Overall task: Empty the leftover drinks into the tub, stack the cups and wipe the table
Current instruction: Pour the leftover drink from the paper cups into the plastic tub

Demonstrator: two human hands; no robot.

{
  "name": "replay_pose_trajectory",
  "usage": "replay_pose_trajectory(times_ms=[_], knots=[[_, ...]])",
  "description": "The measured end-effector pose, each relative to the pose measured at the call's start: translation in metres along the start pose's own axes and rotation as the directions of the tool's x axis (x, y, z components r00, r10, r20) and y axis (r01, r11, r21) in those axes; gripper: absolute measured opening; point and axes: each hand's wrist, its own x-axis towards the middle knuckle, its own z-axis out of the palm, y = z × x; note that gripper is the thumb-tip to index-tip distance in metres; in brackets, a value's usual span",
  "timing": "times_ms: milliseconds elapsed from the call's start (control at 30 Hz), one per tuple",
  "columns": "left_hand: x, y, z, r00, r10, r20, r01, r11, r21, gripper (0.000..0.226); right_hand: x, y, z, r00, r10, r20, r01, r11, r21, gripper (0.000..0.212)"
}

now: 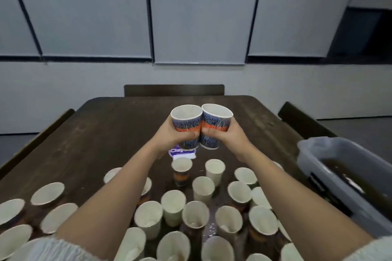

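Two hands raised over the far counter [110, 125], each grip wrapped around a patterned cup: left hand [169, 133], left cup [186, 125]; right hand [230, 136], right cup [215, 126], sides touching. Best next: slide one squarely into the other. Tub [339, 174] sits right.

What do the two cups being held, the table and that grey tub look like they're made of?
The two held cups look like paper: matte white inside, thin rolled rims, a printed blue and orange pattern outside. The table seems to be dark wood or a wood-look surface, with worn streaks and a dull finish. The tub is probably plastic: smooth grey moulded walls with a rounded rim.
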Motion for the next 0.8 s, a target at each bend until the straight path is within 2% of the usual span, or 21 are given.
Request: replay_pose_trajectory(times_ms=[33,133,167,300,400,633,733,800], knots=[[0.006,0.002,0.022,1.000,0.001,0.010,-0.001,1.000,-0.005,0.083,-0.004,0.002,-0.022,1.000,-0.001,-0.015,0.001,1.000,-0.007,0.084],[0.027,0.009,0.085,0.999,0.016,0.035,-0.014,0.999,-0.041,0.060,-0.016,0.002,-0.087,0.997,-0.017,-0.071,0.015,1.000,-0.027,0.080],[0.033,0.011,0.108,0.999,0.026,0.046,-0.024,0.999,-0.041,0.059,-0.021,0.004,-0.110,0.996,-0.020,-0.089,0.017,0.999,-0.037,0.082],[0.061,0.015,0.204,0.995,0.057,0.085,-0.053,0.997,-0.055,0.080,-0.045,0.013,-0.206,0.982,-0.034,-0.185,0.013,0.993,-0.114,0.089],[0.080,0.016,0.266,0.991,0.070,0.112,-0.065,0.997,-0.042,0.084,-0.067,0.020,-0.265,0.966,-0.041,-0.254,0.007,0.991,-0.131,0.088],[0.111,0.005,0.398,0.979,0.087,0.186,-0.081,0.996,-0.040,0.075,-0.119,0.043,-0.386,0.925,-0.008,-0.381,-0.075,0.976,-0.204,0.070],[0.116,-0.007,0.428,0.983,0.077,0.165,-0.081,0.997,0.015,0.084,-0.136,0.054,-0.415,0.904,0.010,-0.427,-0.117,0.967,-0.227,0.068],[0.118,-0.014,0.444,0.987,0.066,0.149,-0.072,0.997,0.037,0.077,-0.148,0.065,-0.431,0.892,0.034,-0.451,-0.157,0.958,-0.239,0.070]])
